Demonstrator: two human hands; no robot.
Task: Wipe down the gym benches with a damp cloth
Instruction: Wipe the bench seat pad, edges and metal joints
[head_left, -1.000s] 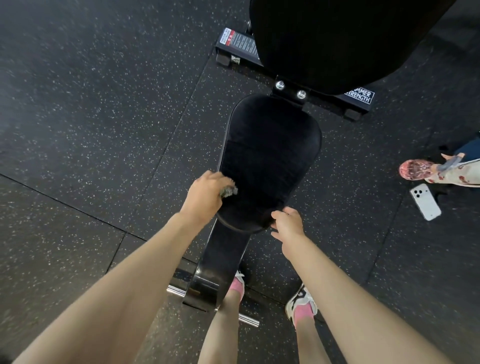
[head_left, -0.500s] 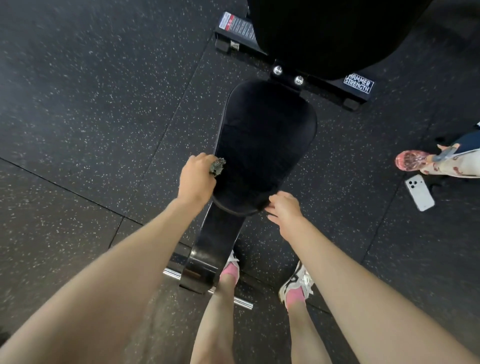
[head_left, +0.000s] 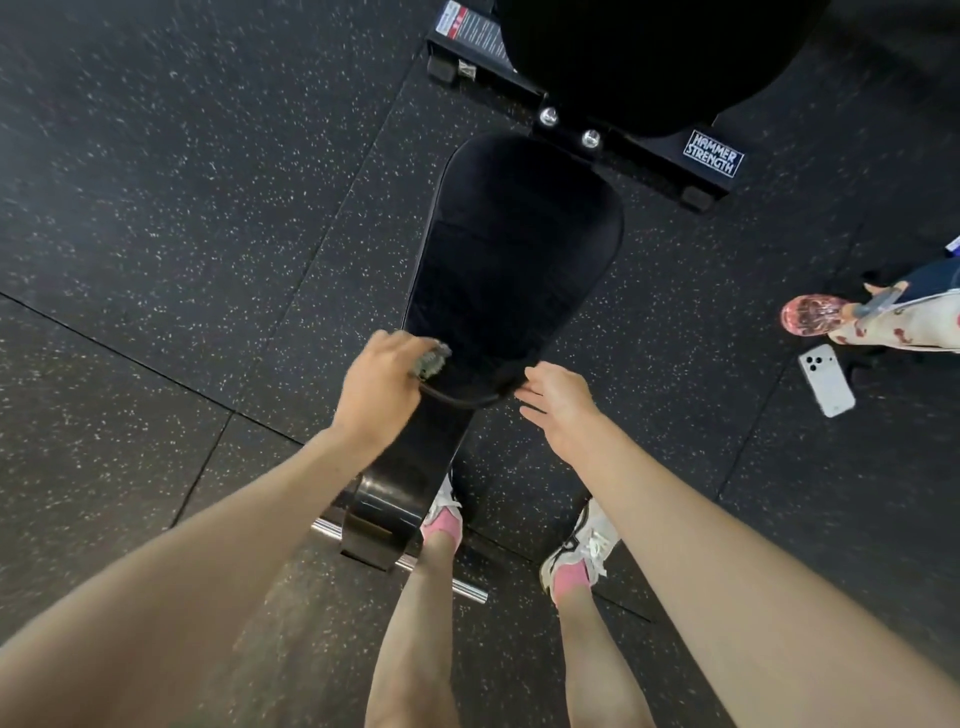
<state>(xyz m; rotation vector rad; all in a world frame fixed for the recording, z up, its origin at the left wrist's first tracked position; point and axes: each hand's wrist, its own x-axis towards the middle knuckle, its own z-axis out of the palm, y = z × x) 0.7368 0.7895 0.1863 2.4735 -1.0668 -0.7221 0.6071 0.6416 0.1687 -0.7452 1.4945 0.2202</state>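
Here we are at the narrow near end of the black seat pad (head_left: 514, 260). The left-hand grip (head_left: 382, 387) is clenched round a small wad of grey cloth (head_left: 431, 358), knuckles up. The cloth pokes out on the thumb side and looks pressed to the pad's near left edge, though blur hides the exact contact. That looks like a wipe along the rim, where the upholstery rolls under. On the pad's near right corner the right-hand grip (head_left: 558, 400) is released, its fingers loose and spread against the edge. I'd say it is there to brace, and it holds nothing. Most of the pad stretches away from the cloth, a broad dark run widening toward the backrest pad (head_left: 649, 62), which overhangs its far end. Strokes that way should have open room until the two bolts at the hinge. Below the pad's near tip the glossy frame rail (head_left: 405, 467) drops to the speckled rubber floor (head_left: 156, 156), so the hand can sweep off that end freely. Well off to the pad's right a white phone (head_left: 826, 379) lies on the floor beside another person's foot (head_left: 802, 314), both clear of any stroke.
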